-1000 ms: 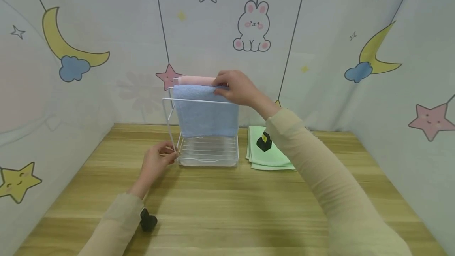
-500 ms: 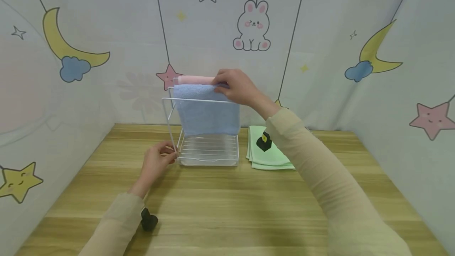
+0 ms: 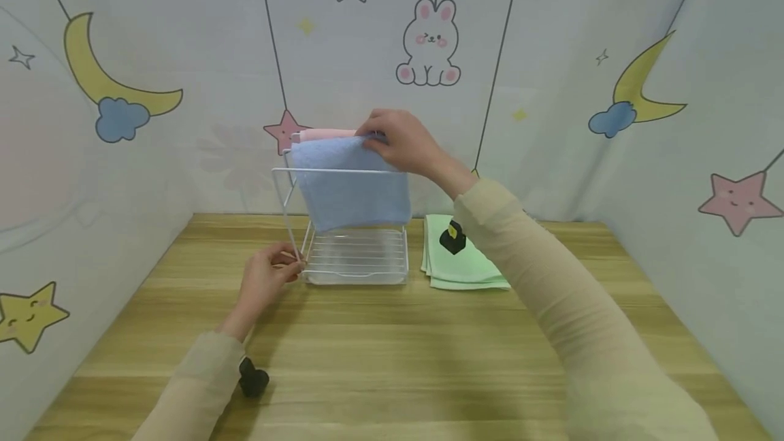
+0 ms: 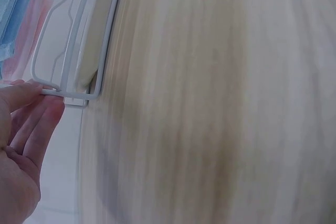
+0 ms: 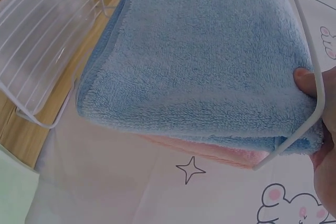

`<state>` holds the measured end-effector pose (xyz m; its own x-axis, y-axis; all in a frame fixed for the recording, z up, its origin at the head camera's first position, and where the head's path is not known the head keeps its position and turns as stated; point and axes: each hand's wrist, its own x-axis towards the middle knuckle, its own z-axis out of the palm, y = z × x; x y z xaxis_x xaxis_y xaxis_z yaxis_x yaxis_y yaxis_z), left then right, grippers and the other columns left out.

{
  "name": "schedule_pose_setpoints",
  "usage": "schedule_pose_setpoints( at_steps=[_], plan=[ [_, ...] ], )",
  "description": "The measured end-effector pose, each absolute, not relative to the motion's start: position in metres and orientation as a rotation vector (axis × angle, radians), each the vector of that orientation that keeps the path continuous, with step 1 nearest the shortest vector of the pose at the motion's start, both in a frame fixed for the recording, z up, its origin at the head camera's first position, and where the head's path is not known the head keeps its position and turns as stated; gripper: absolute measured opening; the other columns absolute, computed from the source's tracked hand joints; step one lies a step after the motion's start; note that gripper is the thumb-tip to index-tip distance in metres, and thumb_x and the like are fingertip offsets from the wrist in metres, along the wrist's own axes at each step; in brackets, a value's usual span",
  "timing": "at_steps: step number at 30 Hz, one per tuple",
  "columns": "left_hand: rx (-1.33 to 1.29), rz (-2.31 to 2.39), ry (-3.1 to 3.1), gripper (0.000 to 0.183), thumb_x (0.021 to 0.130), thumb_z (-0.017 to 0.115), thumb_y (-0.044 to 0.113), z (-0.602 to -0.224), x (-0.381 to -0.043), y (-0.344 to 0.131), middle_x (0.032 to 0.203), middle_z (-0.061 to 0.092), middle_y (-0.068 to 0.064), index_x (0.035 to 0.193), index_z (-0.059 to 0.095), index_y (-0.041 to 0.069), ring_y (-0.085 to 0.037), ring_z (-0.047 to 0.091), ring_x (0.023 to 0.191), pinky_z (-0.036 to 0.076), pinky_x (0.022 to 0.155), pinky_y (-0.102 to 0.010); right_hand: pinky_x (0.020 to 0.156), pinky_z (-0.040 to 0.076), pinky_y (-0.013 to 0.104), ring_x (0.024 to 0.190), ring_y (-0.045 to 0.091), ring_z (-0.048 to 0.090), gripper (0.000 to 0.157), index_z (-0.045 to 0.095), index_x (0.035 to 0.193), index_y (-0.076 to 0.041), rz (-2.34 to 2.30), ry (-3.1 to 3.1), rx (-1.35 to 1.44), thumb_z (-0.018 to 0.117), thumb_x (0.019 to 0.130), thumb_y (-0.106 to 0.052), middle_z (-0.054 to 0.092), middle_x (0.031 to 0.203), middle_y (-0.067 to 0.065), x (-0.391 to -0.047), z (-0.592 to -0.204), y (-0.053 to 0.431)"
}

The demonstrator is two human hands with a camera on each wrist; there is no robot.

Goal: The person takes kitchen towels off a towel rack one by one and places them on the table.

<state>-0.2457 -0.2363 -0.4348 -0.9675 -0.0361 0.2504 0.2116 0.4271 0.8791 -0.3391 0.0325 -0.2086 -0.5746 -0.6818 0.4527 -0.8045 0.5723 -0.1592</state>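
A white wire rack [image 3: 343, 171] stands on the wooden table, with a folded blue towel [image 3: 355, 199] hanging over its middle bar. My right hand [image 3: 398, 140] pinches that towel at its top right edge, which sits higher than the left end. In the right wrist view, the thumb [image 5: 304, 80] presses on the blue terry cloth beside the rack's front rail [image 5: 315, 51]. Behind it a pink towel [image 3: 327, 133] hangs on the rear bar. At the rack's lower left corner, my left hand [image 3: 263, 278] pinches the wire frame [image 4: 66, 66] between thumb and fingers.
A folded light green towel [image 3: 456, 267] lies on the table right of the rack, partly behind the right sleeve. The rack's base holds a clear tray [image 3: 355, 279] under a wire grid. A patterned curtain [image 3: 233, 175] encloses the table's back and sides.
My right hand has risen slightly, lifting the blue towel's right side; its lower edge hangs a little higher and slants. My left hand keeps its grip on the rack's corner.
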Motion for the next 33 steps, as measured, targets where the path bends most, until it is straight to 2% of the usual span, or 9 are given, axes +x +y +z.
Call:
schedule_pose_setpoints(
  at_steps=[6,9,14,17,21,23,27,33],
  plan=[
    [-0.135,-1.556,-2.464,0.019,0.087,0.070,-0.005,-0.436,-0.245,-0.235,0.099,0.071,-0.031,0.104,0.063,-0.008,-0.014,0.073,0.078,0.064,0.067,-0.019,0.088,0.056,0.034,0.098,0.020,0.066,0.018,0.074,0.110,-0.006,0.518,-2.462,1.214,0.064,0.095,-0.009,0.072,0.106,0.009,-0.339,-0.201,0.032],
    [-0.132,-1.559,-2.467,0.019,0.087,0.070,-0.004,-0.436,-0.246,-0.235,0.100,0.071,-0.030,0.104,0.063,-0.008,-0.014,0.073,0.079,0.064,0.067,-0.020,0.088,0.056,0.033,0.098,0.020,0.066,0.018,0.075,0.109,-0.006,0.532,-2.436,1.210,0.064,0.095,-0.009,0.073,0.105,0.009,-0.339,-0.196,0.033],
    [-0.127,-1.576,-2.463,0.019,0.087,0.069,-0.004,-0.436,-0.246,-0.235,0.099,0.071,-0.031,0.105,0.063,-0.008,-0.010,0.072,0.078,0.064,0.067,-0.019,0.087,0.055,0.031,0.097,0.019,0.064,0.018,0.075,0.109,-0.007,0.551,-2.411,1.185,0.064,0.096,-0.011,0.072,0.105,0.008,-0.338,-0.183,0.034],
    [-0.130,-1.585,-2.456,0.018,0.087,0.069,-0.004,-0.436,-0.246,-0.235,0.099,0.071,-0.031,0.104,0.063,-0.009,-0.003,0.070,0.075,0.063,0.067,-0.018,0.091,0.050,0.032,0.098,0.019,0.064,0.018,0.075,0.110,-0.007,0.545,-2.399,1.174,0.064,0.096,-0.012,0.073,0.106,0.008,-0.335,-0.172,0.035],
    [-0.149,-1.590,-2.447,0.019,0.087,0.069,-0.005,-0.436,-0.246,-0.236,0.099,0.071,-0.032,0.104,0.063,-0.009,0.005,0.066,0.072,0.063,0.067,-0.018,0.092,0.050,0.031,0.098,0.019,0.063,0.019,0.074,0.111,-0.006,0.562,-2.380,1.161,0.063,0.096,-0.011,0.073,0.107,0.009,-0.332,-0.153,0.035],
    [-0.158,-1.591,-2.444,0.019,0.087,0.069,-0.005,-0.437,-0.247,-0.237,0.099,0.071,-0.032,0.104,0.063,-0.010,0.005,0.065,0.072,0.064,0.067,-0.019,0.088,0.052,0.030,0.098,0.019,0.063,0.019,0.074,0.111,-0.004,0.584,-2.363,1.144,0.063,0.096,-0.010,0.072,0.108,0.011,-0.331,-0.144,0.035],
    [-0.166,-1.580,-2.440,0.020,0.087,0.069,-0.005,-0.437,-0.246,-0.237,0.097,0.071,-0.032,0.105,0.063,-0.011,0.002,0.067,0.072,0.064,0.067,-0.019,0.091,0.052,0.028,0.100,0.018,0.062,0.020,0.073,0.112,-0.004,0.589,-2.338,1.073,0.062,0.097,-0.011,0.072,0.111,0.011,-0.327,-0.124,0.038],
    [-0.167,-1.571,-2.448,0.020,0.087,0.069,-0.006,-0.436,-0.245,-0.237,0.096,0.071,-0.032,0.105,0.062,-0.011,-0.001,0.068,0.073,0.063,0.066,-0.018,0.091,0.048,0.021,0.101,0.010,0.058,0.022,0.073,0.116,-0.010,0.561,-2.338,0.928,0.061,0.098,-0.018,0.072,0.116,0.004,-0.319,-0.094,0.049]
  ],
)
